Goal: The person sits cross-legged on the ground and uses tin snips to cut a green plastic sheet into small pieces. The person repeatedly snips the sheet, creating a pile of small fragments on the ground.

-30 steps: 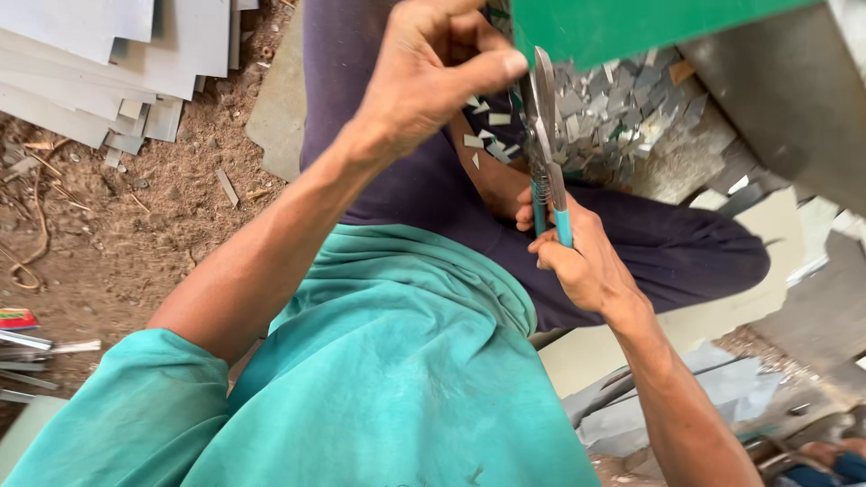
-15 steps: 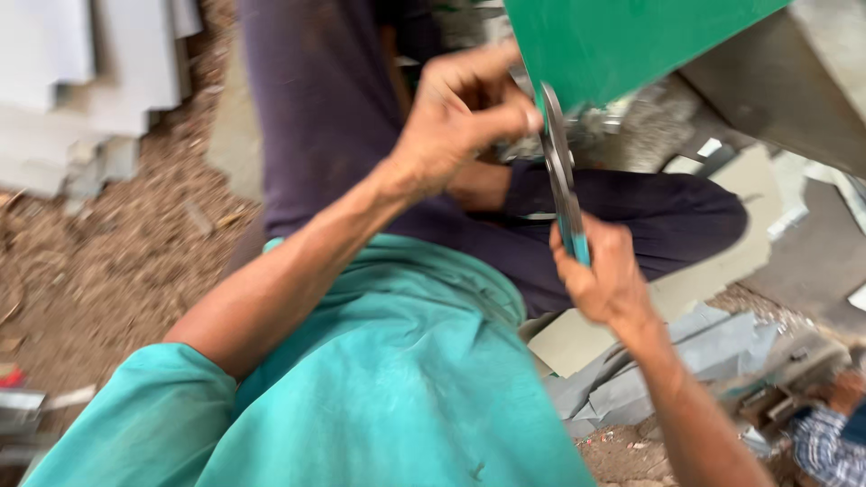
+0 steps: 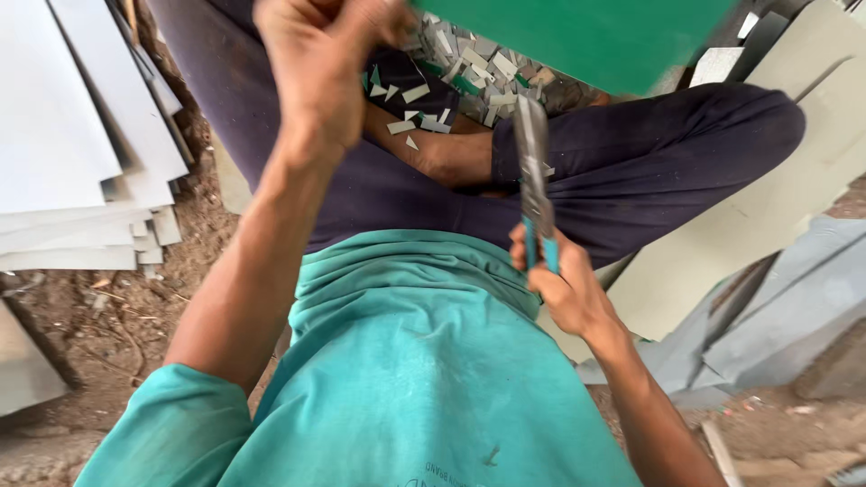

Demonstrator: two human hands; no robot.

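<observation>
Above the person's crossed legs, the left hand point(image 3: 320, 68) is raised with the arm bent, fingers closed on the lower edge of a green sheet point(image 3: 586, 41) near the top of the view. The right hand point(image 3: 564, 289) sits low by the waist, fist wrapped around the blue handles of metal snips point(image 3: 534, 185), whose grey blades point up toward the sheet's edge (whether they touch it is unclear). Small cut scraps point(image 3: 469, 68) lie scattered on the ground beyond the legs. Stacked pale sheets point(image 3: 77, 135) lie at the left.
</observation>
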